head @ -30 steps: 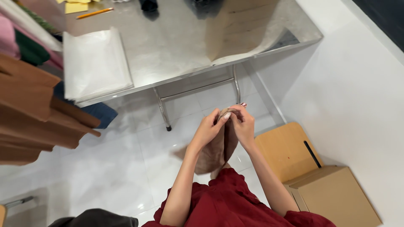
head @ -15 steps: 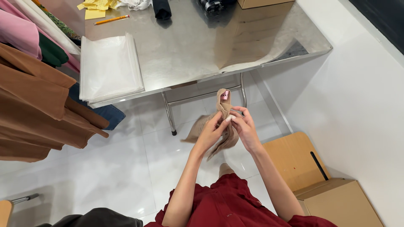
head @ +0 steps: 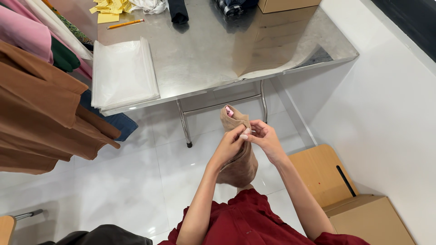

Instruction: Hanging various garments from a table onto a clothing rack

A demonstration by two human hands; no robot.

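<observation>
A tan knitted garment (head: 238, 163) hangs in front of my chest, a small pink tag (head: 229, 111) showing at its upper end. My left hand (head: 230, 146) pinches the fabric near the top from the left. My right hand (head: 266, 139) grips the same spot from the right, fingers closed around the cloth. Both hands touch each other over the garment, above the white tiled floor and just in front of the steel table (head: 209, 54).
A stack of clear plastic bags (head: 122, 72) lies on the table's left part, with yellow paper slips (head: 110, 6) and a pencil (head: 125, 23) behind. Brown and pink clothes (head: 41, 104) hang at left. Cardboard boxes (head: 363, 218) stand on the floor at right.
Both hands lifted the tan garment higher and a little forward toward the table edge. The view tilted so more of the table shows.
</observation>
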